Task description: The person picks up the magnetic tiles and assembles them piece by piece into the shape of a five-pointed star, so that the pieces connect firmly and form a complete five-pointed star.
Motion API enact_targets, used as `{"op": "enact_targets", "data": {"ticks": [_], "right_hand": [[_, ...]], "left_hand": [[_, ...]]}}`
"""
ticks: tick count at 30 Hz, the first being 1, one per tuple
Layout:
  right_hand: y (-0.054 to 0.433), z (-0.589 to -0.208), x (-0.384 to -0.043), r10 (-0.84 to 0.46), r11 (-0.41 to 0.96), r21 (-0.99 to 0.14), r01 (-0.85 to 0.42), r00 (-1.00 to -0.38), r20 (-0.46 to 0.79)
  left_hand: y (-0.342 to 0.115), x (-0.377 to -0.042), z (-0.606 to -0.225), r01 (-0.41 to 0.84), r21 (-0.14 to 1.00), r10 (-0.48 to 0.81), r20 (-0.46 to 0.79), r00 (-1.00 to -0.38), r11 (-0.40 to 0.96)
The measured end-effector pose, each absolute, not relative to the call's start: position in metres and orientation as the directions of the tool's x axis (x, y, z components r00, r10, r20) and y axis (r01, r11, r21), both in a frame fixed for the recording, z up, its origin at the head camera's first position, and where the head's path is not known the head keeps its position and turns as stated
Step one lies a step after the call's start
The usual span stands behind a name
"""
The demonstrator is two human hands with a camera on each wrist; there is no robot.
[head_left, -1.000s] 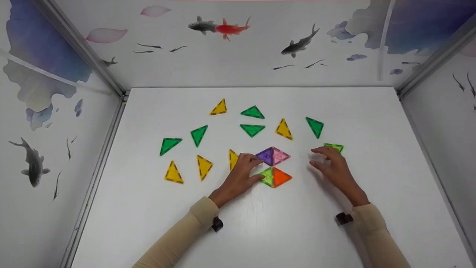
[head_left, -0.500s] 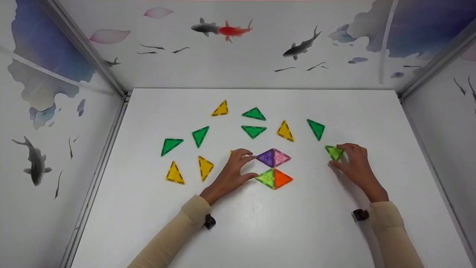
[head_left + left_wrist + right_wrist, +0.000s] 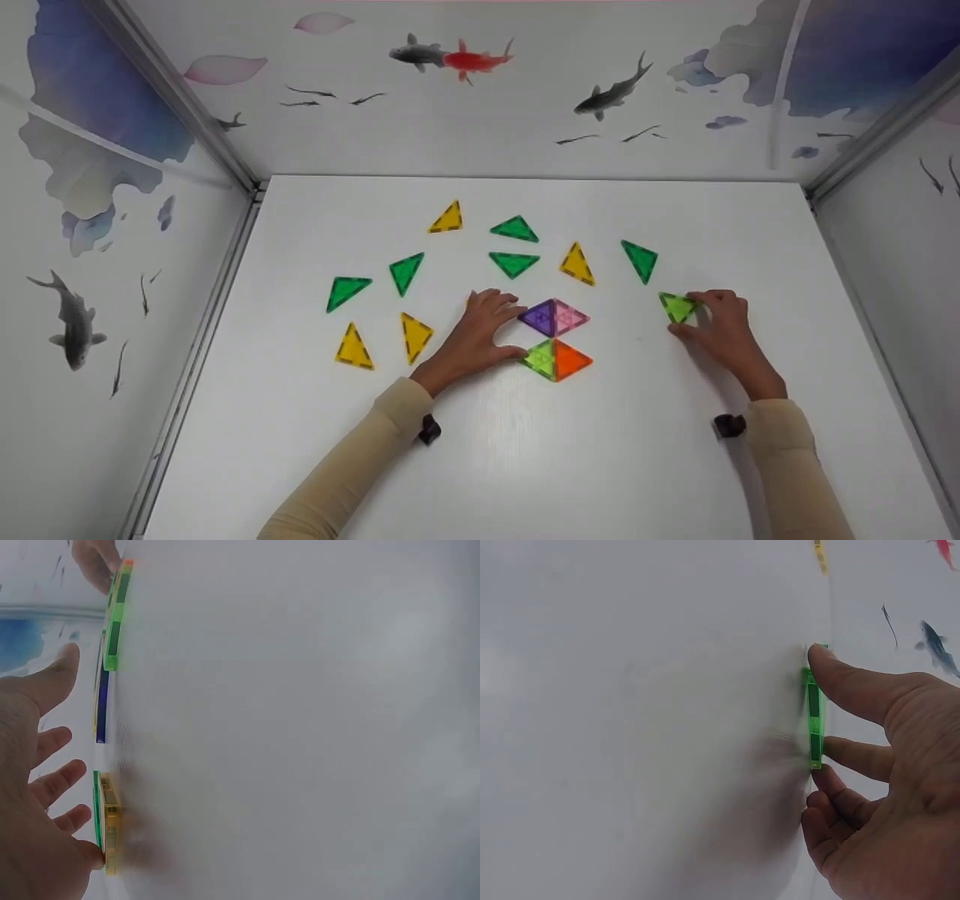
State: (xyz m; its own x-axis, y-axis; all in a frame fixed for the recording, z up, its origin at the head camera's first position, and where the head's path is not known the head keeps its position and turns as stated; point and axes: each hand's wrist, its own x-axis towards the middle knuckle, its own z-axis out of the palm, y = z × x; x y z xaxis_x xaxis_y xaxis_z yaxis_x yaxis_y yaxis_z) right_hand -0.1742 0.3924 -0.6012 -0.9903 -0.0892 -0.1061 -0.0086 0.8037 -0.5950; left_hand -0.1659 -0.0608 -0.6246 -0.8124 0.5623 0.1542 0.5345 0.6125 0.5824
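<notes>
On the white table point(image 3: 480, 465), my right hand point(image 3: 724, 330) pinches a light green triangular magnetic tile point(image 3: 677, 307) between thumb and fingers, lying flat. The right wrist view shows the same light green tile point(image 3: 814, 720) edge-on. My left hand point(image 3: 480, 326) is spread beside a small group: a purple tile point(image 3: 538, 318) joined to a pink tile point(image 3: 571, 318), and below them a lime green tile point(image 3: 540, 360) joined to an orange tile point(image 3: 572, 361). Its thumb is near the lime tile's left corner; the left wrist view shows its fingers holding nothing. A yellow tile point(image 3: 112, 829) is mostly hidden under this hand in the head view.
Several dark green triangles, one a tile point(image 3: 514, 264) behind the group, lie scattered across the table. Several yellow triangles do too, including a yellow tile point(image 3: 354, 347) at the left. White panels with painted fish point(image 3: 611, 94) enclose the table at the back and sides.
My right hand has moved right to the light green tile and taken hold of it, turning it slightly. My left hand has drawn back a little from the joined tiles.
</notes>
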Motion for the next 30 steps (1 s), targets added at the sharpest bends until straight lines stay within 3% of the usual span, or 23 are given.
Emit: {"op": "enact_targets", "data": {"ticks": [8, 18, 30], "right_hand": [[0.385, -0.598, -0.168, -0.031, 0.732, -0.678, 0.056, -0.993, -0.116], [0.349, -0.601, -0.149, 0.007, 0.572, -0.82, -0.005, -1.0, 0.011], [0.298, -0.602, -0.135, 0.021, 0.438, -0.886, 0.155, -0.987, -0.162]], "left_hand": [[-0.055, -0.167, -0.623, 0.525, 0.55, 0.564, 0.114, -0.818, 0.649], [-0.051, -0.166, -0.619, 0.547, 0.543, 0.589, 0.113, -0.8, 0.637], [-0.045, -0.164, -0.619, 0.532, 0.539, 0.58, 0.095, -0.809, 0.653]]}}
